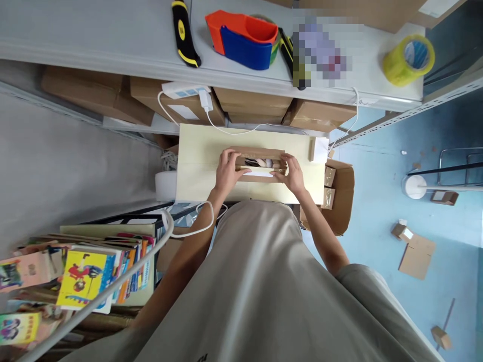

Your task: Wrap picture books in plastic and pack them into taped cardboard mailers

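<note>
A small brown cardboard box (260,178) lies on the pale yellow tabletop (199,166) in front of me, its top partly open. Through the gap, dark and light contents (259,162) show, too small to make out. My left hand (227,173) grips the box's left end, fingers at the far edge and thumb on the near flap. At the opposite end, my right hand (292,176) holds the box the same way. A white strip, perhaps a label, shows on its near side between my thumbs.
Above the table, a shelf carries a utility knife (184,35), an orange and blue tape dispenser (245,48) and a yellow tape roll (409,59). A white block (319,149) sits at the table's right end. An open carton (341,198) stands right; books (128,271) fill the lower left.
</note>
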Demonstrator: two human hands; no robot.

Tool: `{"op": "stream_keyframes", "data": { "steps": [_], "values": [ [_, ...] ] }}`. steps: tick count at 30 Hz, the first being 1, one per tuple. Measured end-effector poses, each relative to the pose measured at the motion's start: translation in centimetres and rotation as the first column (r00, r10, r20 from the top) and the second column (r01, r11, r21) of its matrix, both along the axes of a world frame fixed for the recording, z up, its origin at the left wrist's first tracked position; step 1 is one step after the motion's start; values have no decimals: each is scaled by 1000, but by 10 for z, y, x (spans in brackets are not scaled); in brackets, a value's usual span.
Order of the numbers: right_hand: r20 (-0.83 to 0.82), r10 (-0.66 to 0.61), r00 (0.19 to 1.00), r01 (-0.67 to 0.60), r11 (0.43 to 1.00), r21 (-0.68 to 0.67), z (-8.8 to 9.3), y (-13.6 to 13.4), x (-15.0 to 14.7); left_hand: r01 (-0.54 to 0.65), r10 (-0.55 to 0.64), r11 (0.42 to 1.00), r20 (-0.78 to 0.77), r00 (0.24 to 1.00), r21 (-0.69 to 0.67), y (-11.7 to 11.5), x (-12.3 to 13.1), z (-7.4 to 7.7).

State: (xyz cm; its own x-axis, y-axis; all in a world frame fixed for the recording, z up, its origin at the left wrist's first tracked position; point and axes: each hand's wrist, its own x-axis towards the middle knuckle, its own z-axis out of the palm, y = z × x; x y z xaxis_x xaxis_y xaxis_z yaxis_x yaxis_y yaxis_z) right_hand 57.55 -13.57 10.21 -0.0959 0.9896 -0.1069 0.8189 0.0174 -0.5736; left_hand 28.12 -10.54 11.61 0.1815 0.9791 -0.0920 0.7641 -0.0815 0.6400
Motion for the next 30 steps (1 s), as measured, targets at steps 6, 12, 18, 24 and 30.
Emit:
{"op": "stream_keyframes", "data": {
  "steps": [6, 12, 18, 24, 30],
  "values": [
    [22, -52, 998, 51, 999, 18, -18, -11, -5, -74, 75, 997, 41, 996, -28, -9, 7, -10],
    [-10, -106, 994, 106, 993, 50, -15, 13, -10, -120, 120, 993, 3, 993, 0, 14, 12, -12],
    [-15, -99, 995, 100, 994, 43, -17, 15, -7, -90, 90, 996, -13, 996, 20, 21, 1, -15],
    [-194, -124, 973, 157, 973, 168, -44, 11, 0, -68, 64, 995, 60, 996, 78, 12, -2, -35],
    [-322, -121, 939, 207, 947, 246, -61, 16, 2, -118, 105, 983, 94, 990, 142, 13, 4, -52]
  ]
}}
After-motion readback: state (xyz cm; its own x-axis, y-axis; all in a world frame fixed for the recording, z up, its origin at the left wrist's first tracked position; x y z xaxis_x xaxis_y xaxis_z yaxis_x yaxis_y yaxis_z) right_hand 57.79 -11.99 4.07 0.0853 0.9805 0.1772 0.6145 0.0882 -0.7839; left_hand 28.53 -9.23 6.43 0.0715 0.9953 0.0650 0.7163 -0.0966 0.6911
